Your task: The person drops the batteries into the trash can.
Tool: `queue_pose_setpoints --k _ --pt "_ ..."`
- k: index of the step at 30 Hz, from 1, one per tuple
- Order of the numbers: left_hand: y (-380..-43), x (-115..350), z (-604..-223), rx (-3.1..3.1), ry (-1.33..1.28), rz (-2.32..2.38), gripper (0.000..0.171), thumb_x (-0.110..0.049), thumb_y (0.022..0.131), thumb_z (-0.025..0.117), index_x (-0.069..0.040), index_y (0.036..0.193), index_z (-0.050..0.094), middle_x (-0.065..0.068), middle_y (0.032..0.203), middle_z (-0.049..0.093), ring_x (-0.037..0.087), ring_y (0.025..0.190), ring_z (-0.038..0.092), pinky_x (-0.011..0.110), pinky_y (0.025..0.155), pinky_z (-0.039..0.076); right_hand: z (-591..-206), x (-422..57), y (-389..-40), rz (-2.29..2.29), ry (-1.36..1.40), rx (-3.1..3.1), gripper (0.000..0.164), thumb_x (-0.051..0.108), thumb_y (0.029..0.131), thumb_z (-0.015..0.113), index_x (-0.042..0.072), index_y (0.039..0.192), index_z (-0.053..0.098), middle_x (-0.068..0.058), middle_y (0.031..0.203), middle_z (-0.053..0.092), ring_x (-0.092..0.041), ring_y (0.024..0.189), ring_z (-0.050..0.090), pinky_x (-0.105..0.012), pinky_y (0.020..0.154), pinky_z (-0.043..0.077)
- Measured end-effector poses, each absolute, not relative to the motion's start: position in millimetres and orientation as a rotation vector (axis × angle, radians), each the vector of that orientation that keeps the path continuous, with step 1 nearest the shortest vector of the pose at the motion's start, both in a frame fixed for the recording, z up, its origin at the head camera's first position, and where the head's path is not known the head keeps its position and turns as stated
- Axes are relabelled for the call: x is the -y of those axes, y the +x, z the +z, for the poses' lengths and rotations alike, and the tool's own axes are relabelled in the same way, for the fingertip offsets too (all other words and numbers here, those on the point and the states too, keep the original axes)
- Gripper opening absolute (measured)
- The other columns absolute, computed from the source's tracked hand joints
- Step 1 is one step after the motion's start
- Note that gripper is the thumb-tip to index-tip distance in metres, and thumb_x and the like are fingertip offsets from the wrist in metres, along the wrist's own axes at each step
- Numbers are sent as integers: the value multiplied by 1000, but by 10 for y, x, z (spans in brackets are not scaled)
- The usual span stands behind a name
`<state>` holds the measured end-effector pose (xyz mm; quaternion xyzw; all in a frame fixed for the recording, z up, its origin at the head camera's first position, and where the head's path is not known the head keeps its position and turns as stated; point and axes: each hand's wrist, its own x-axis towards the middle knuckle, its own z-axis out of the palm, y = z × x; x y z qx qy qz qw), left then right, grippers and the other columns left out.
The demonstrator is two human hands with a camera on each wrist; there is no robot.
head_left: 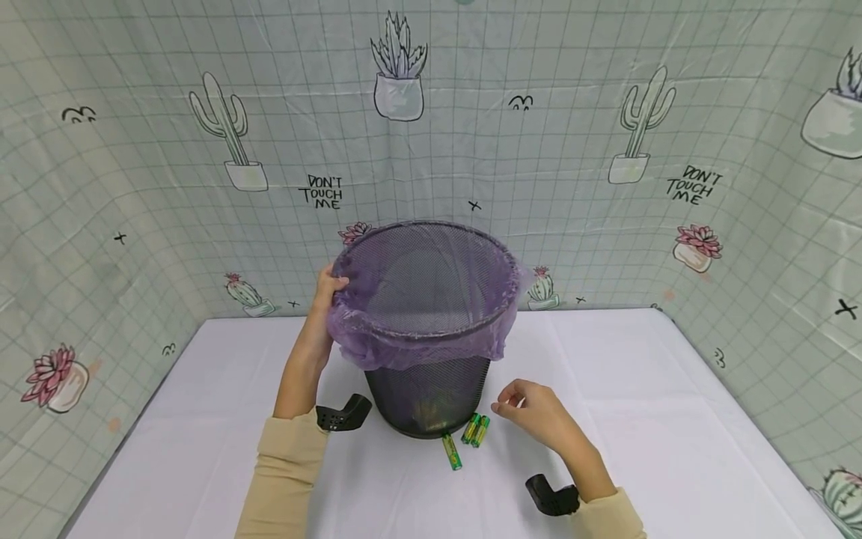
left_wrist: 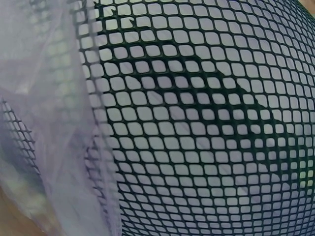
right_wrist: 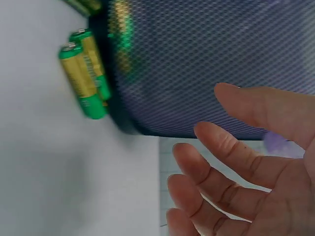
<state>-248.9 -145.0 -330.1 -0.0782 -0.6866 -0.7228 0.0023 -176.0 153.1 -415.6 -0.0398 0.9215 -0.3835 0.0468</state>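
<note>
A black mesh wastebasket [head_left: 431, 385] stands tilted toward me, its rim wrapped by a purple plastic bag [head_left: 404, 353]. On the left, my left hand [head_left: 328, 290] grips the lined rim, thumb over the edge. In the left wrist view the mesh wall [left_wrist: 206, 128] fills most of the picture. Two green and gold batteries [right_wrist: 82, 81] lie side by side against the base; another battery [head_left: 452, 452] lies in front. My right hand [head_left: 535, 410] hovers just right of them, fingers loosely bent and holding nothing. Yellow-green shows through the mesh low down.
White cloth covers the table [head_left: 592, 359]. Behind and at both sides hangs a checked curtain [head_left: 431, 165] printed with cacti. A black wrist mount [head_left: 345, 413] sits on the left forearm, and a similar mount [head_left: 551, 496] on the right.
</note>
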Motion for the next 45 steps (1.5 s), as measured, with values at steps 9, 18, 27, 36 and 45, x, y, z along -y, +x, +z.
queue_pose_setpoints --k 9,18,27,36,45 --pt "-2475 1459 -3298 2163 -242 -2263 61 -36 83 34 -20 139 17 11 136 24 29 123 26 47 104 17 -4485 -1479 -1790 -1161 -330 -2783 18 9 77 68 6 94 64 -8 83 55 -16 70 47 -28 60 39" --pt "-2477 1449 -3296 2154 -243 -2264 60 -35 83 34 -18 138 18 10 133 27 27 119 28 44 101 20 -4620 -1361 -1737 -1007 -411 -2817 22 2 69 72 12 88 67 -8 85 50 -20 78 43 -32 66 37" --pt "-2491 1447 -3299 2136 -247 -2283 55 -34 83 35 -17 133 22 6 124 30 26 115 31 37 93 25 -4665 -1304 -1691 -877 -305 -2846 21 7 66 76 16 77 61 -6 81 42 -23 79 36 -35 64 35" --pt "-2487 1453 -3294 2146 -250 -2282 56 -34 84 34 -18 135 20 7 128 28 26 116 30 36 95 24 -4576 -1312 -1645 -825 -329 -2830 21 17 70 77 16 75 57 -4 80 42 -21 78 35 -33 63 33" --pt "-2471 1448 -3299 2138 -260 -2283 57 -33 83 34 -18 136 19 7 127 28 26 116 30 36 94 24 -4263 -1387 -1561 -991 -385 -2843 15 15 73 73 13 80 60 -3 78 44 -18 78 36 -28 63 32"
